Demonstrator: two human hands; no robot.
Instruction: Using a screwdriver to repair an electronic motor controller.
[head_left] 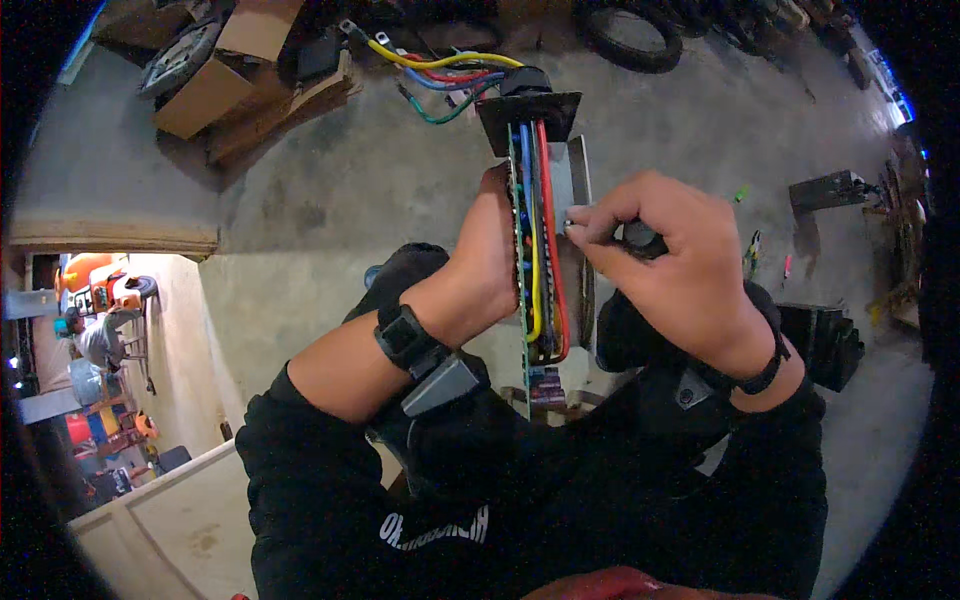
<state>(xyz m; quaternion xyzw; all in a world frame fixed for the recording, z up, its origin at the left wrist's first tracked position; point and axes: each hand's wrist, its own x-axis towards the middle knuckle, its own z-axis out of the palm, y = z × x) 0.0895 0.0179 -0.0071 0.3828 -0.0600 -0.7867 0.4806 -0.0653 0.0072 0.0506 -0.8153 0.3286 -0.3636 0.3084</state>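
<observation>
An upright green circuit board (523, 345) with several red, blue, yellow and black wires (548, 250) along it is in front of me. At its far end is a black end plate (530, 115), with loose coloured leads (440, 70) running out to the left. My left hand (488, 250) grips the board from its left side; the fingertips are hidden behind it. To the right of the wires stands a grey metal plate (574, 185). Beside this plate my right hand (665, 255) is closed in a pinch, with a tiny, unclear piece at its fingertips.
Opened cardboard boxes (235, 70) lie at the far left and a tyre (632, 38) at the back. On the floor to the right are a metal box (828, 190), pliers (753, 255) and a black case (822, 340). Several mixed items (100, 370) fill the left side.
</observation>
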